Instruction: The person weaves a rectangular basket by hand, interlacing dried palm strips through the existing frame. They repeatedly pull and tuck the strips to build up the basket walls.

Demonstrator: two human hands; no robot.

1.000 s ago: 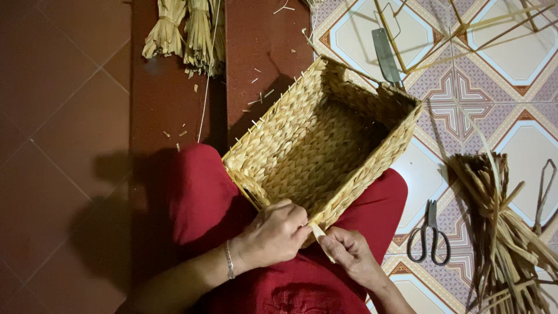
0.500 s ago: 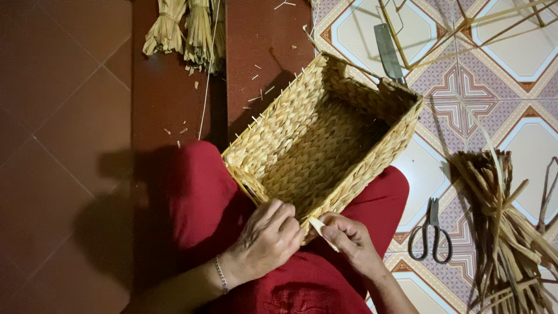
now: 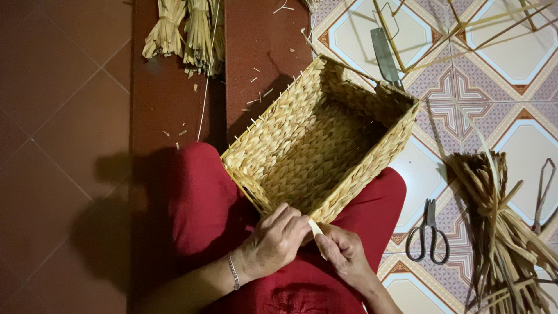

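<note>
The left hand and right hand meet at the near corner of the basket, which rests tilted on a lap in red cloth, its open mouth facing the camera. Between them a pale strip sticks out just below the basket's near rim. The left grip is curled, fingers pressed down over the rim where the strip comes out; the right grip pinches the strip's free end between thumb and fingers.

To do this well, I judge the left fingers should pin the weave right at the strip's exit so the plaiting beside it stays flat, while the right draws the strip along the line of the weave, steadily, without twisting it.

Right of the basket, on the patterned floor tiles, lie black scissors, and just beyond them a heap of dry reeds. Past the basket's far rim a flat metal blade lies among thin canes. Far left of the basket, straw bundles sit on the dark red floor.
</note>
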